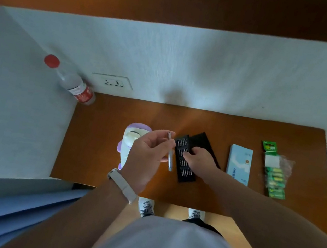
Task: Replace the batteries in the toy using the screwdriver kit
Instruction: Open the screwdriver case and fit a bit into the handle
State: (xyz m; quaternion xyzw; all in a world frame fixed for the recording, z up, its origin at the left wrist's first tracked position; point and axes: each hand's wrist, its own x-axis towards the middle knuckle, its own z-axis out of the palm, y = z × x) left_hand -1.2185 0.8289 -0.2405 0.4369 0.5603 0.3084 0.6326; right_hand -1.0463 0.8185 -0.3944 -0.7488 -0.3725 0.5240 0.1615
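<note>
A white and purple toy lies on the brown table, partly hidden behind my left hand. That hand is shut on a slim silver screwdriver handle, held a little above the table. Just right of it lies the black bit tray with rows of metal bits, its black sleeve behind it. My right hand rests on the tray with its fingertips down among the bits; whether it pinches one is hidden. A green pack of batteries lies at the table's right end.
A light blue box lies between the tray and the batteries. A clear bottle with a red cap stands in the back left corner by a wall socket. The wall borders the table at the back and left. My shoes show below the front edge.
</note>
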